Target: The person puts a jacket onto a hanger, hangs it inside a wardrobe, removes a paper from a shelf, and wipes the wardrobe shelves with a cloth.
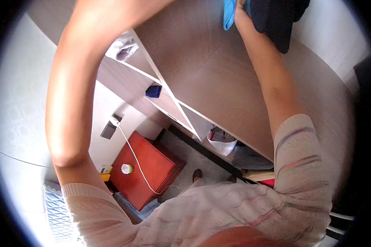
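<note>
Reaching, right hand (240, 6) outstretched

At one o'clock I see bright blue cloth (228, 15) and a black garment (275, 22). My cream sweater (224, 208), at five, carries thin pink and greyish stripes. A red-orange cabinet (146, 175) is between seven and eight, pale blue patterned fabric (58, 212) at eight.

Lt beige top (235, 208), short slvs (297, 160), ribbed cuffs (294, 126)

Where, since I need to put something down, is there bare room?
The red table is bare between the cable and its right edge, and below the jar. It's crowded around the white basket and folded clothes.
</note>
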`<action>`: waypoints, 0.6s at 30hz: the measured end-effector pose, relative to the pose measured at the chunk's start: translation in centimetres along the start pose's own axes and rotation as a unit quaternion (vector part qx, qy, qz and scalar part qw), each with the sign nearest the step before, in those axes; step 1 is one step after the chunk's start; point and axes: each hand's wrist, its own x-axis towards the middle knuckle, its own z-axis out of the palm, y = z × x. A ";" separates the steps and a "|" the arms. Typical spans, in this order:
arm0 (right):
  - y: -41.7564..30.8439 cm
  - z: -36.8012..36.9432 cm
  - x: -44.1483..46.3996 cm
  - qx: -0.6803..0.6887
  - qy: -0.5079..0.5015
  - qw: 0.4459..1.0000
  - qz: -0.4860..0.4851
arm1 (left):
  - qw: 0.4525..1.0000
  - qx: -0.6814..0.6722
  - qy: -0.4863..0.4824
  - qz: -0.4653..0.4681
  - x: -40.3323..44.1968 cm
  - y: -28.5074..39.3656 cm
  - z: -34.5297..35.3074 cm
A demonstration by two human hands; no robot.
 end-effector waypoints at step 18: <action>-7.0 0.2 -8.9 -0.148 -0.129 0.976 -0.092 | 0.847 -0.146 -0.061 -0.508 -28.3 4.7 -3.9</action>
